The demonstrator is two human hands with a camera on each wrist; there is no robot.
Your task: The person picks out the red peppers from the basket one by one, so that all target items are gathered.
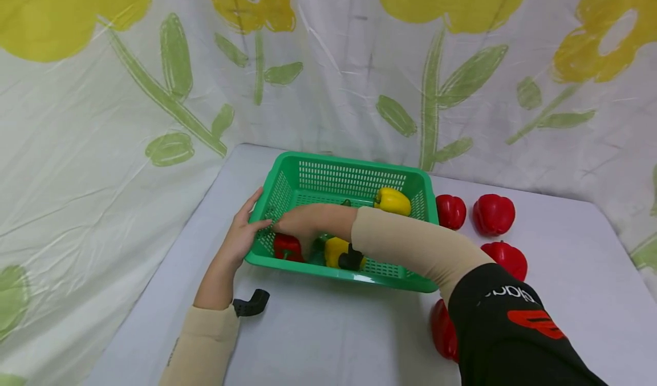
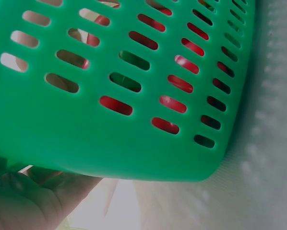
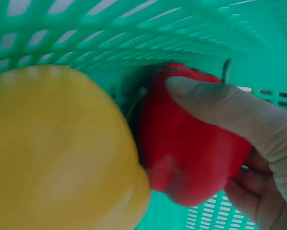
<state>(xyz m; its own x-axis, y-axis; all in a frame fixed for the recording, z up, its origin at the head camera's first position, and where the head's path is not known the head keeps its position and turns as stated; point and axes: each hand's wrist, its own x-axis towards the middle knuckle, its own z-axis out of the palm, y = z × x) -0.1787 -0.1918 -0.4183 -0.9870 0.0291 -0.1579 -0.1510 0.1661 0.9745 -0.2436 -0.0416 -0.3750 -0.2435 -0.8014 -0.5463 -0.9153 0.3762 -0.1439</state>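
Observation:
Deep in the left end of a green plastic basket (image 1: 354, 283), my right hand (image 1: 303, 220) grips a red bell pepper (image 3: 191, 139), thumb across its skin and fingers curled beneath. The same red pepper shows beside the front wall in the head view. My left hand (image 1: 243, 235) holds the basket's left rim, with the thumb over the edge and the other fingers outside. Close beside the red pepper lies a yellow bell pepper (image 3: 62, 153). Another yellow bell pepper (image 1: 392, 201) sits at the basket's back right. My right forearm hides part of the basket's inside.
Right of the basket, several red bell peppers (image 1: 494, 215) lie on the white table (image 1: 328, 334), one partly behind my right sleeve. Something dark green (image 1: 319, 250) shows beside the gripped pepper. A flowered curtain (image 1: 333, 89) hangs behind the table.

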